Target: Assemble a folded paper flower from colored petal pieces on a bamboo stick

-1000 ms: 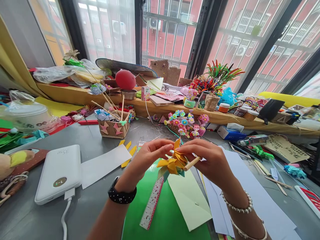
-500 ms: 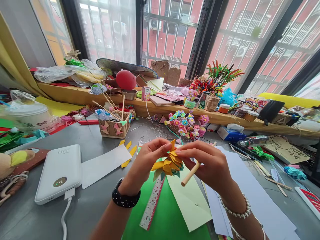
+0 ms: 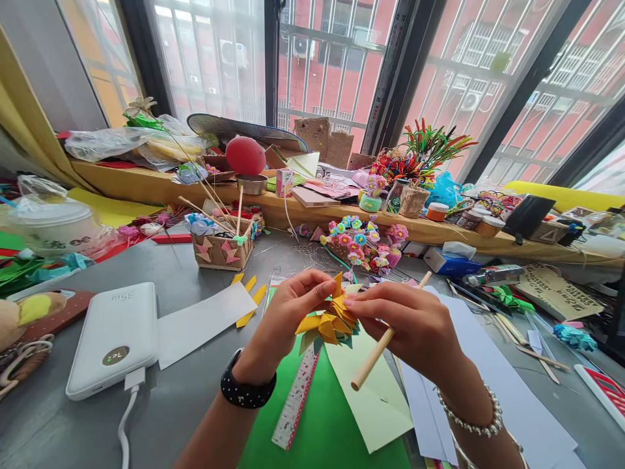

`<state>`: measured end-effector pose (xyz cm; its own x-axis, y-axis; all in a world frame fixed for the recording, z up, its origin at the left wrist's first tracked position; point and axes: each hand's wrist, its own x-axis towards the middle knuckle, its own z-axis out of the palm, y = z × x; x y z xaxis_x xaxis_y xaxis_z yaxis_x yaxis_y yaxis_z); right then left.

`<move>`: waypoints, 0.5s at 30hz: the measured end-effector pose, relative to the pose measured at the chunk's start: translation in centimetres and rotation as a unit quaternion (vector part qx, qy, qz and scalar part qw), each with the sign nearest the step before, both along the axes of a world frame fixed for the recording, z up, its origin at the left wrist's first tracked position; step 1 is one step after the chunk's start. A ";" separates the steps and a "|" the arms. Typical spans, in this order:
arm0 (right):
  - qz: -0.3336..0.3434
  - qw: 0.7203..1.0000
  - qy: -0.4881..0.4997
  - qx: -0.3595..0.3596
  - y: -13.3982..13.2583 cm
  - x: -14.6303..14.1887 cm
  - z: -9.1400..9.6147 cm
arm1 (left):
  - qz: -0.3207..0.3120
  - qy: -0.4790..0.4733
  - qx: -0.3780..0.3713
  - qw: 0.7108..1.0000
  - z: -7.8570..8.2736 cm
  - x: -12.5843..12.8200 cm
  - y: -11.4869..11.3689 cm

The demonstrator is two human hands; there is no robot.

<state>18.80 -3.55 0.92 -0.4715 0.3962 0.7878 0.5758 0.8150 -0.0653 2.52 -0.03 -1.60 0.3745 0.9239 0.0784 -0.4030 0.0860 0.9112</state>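
My left hand (image 3: 288,312) pinches a folded yellow paper flower (image 3: 328,318) with green leaf tips, held above the table. My right hand (image 3: 407,322) pinches the flower's right side with thumb and forefinger and also holds a wooden stick (image 3: 375,355) that slants down toward me. Under the hands lie a green sheet (image 3: 322,423), a pale yellow-green sheet (image 3: 371,391) and a patterned ruler (image 3: 297,400).
A white power bank (image 3: 114,335) with its cable lies at left beside a white paper sheet (image 3: 205,322). White sheets (image 3: 508,391) lie at right. A cardboard box (image 3: 222,251) with sticks, paper flower bunches (image 3: 361,241) and craft clutter fill the far side and window ledge.
The wooden stick has swung from nearly level to slanting down toward me, its far end now showing above my right hand. Both hands kept their pinch on the flower.
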 end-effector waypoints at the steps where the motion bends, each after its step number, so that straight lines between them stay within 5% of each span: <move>1: 0.003 1.000 0.000 -0.002 0.0 0.0 0.0 | 0.002 0.002 0.000 1.000 0.0 0.0 -0.1; 7: 0.010 1.000 -0.011 -0.027 0.1 0.4 0.1 | 0.008 0.016 0.008 1.000 0.0 0.0 0.0; 10: 0.006 0.998 0.016 -0.053 0.4 0.7 0.2 | 0.080 0.021 0.035 0.996 -0.1 -0.4 0.4; 15: -0.097 0.976 0.126 -0.149 1.1 0.7 -0.1 | 0.195 0.082 0.129 0.969 -0.5 -0.8 0.9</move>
<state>19.53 -2.42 0.85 -0.1701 0.6877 0.7057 0.6528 0.6152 -0.4421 1.75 0.90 -2.13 0.0270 0.9552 0.2949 -0.2064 -0.2833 0.9365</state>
